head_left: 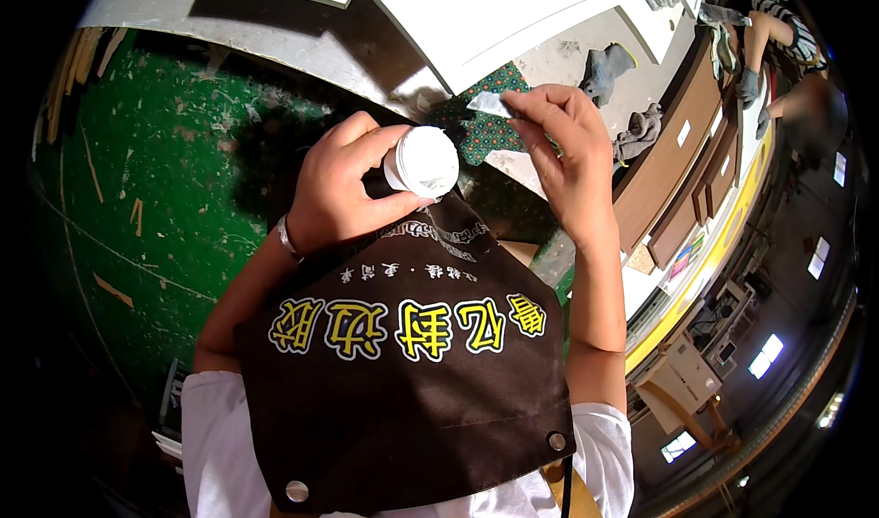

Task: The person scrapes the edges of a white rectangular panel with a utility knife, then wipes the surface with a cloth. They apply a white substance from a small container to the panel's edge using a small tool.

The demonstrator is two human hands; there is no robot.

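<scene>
My left hand is wrapped around a small white round tub, held in front of my dark apron. Its top faces up, and white stuff that looks like paste shows there. Between the thumb and fingers of my right hand is a thin, flat scraper blade, pale and slanted at its edge. The blade is up and to the right of the tub, apart from it. Just beyond both hands lies the corner of a large white panel, near a green patterned cloth.
Grey work gloves lie on the worktable, right of the cloth. Brown boards are stacked farther right. Another person in grey gloves is at the far right. Wood strips lie on the green floor at left.
</scene>
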